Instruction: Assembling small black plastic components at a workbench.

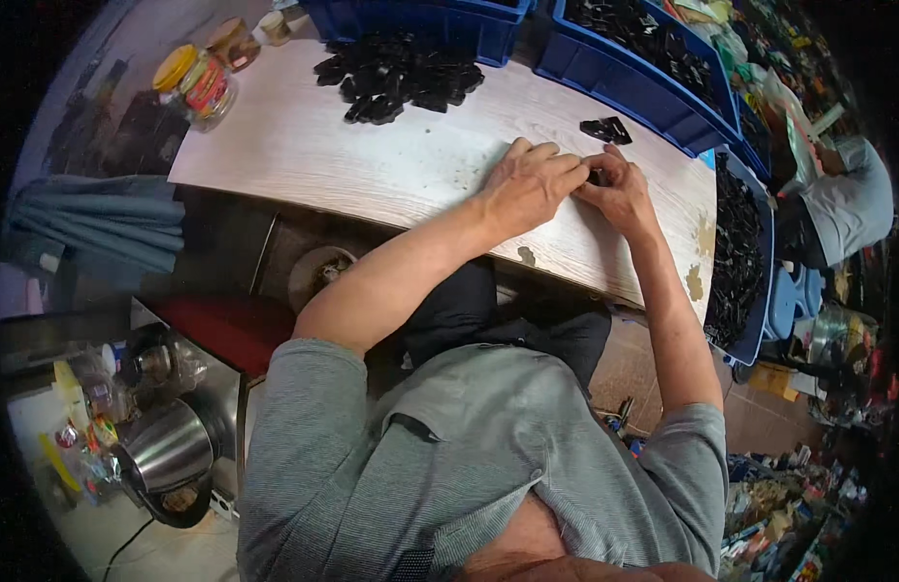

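Observation:
Over the light wood-grain table (pixel 304 136), my two hands meet fingertip to fingertip. Bent and closed, the fingers of my left hand (pixel 535 184) press against a small black part (pixel 597 177). Thumb and fingers of my right hand (pixel 622 194) pinch that same part from the other side. Most of it is hidden by the fingers, so its shape cannot be made out. Just beyond my right hand lie a couple of loose glossy black parts (pixel 604 130). A heap of similar black plastic parts (pixel 401 78) rests at the far left of the table.
Blue bins (pixel 643 82) of black parts line the far edge, and another blue bin (pixel 748 262) stands at the right end. A yellow-lidded jar (pixel 205 92) sits at the far left corner. A steel kettle (pixel 173 446) is at lower left. Another person (pixel 847 204) sits at right.

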Action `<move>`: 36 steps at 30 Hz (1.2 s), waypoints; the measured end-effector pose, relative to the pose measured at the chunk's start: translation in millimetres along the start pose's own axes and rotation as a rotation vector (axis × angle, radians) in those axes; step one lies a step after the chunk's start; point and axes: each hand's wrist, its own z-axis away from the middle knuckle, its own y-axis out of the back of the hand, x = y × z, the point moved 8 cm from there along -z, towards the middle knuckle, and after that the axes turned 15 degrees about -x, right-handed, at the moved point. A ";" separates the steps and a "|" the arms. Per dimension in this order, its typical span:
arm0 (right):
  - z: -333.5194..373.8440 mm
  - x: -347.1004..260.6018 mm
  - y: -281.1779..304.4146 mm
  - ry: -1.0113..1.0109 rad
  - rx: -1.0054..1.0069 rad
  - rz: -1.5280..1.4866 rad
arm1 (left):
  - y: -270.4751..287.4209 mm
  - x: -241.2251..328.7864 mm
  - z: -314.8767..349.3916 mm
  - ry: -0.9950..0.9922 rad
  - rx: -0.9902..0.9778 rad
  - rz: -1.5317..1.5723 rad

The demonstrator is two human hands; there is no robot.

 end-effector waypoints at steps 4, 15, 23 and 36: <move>6.0 -3.0 -0.9 -0.102 -0.063 -0.068 | -4.5 3.1 0.4 0.014 -0.019 -0.036; 47.3 27.4 53.0 -0.109 0.277 -0.704 | 66.3 -124.4 73.7 0.476 0.178 -0.427; 113.4 164.4 141.8 -0.375 0.803 -0.793 | 58.0 -100.4 51.9 0.292 0.174 -0.246; 14.1 68.3 73.2 -0.357 0.293 -0.546 | 64.4 -132.0 36.7 0.439 0.060 -0.157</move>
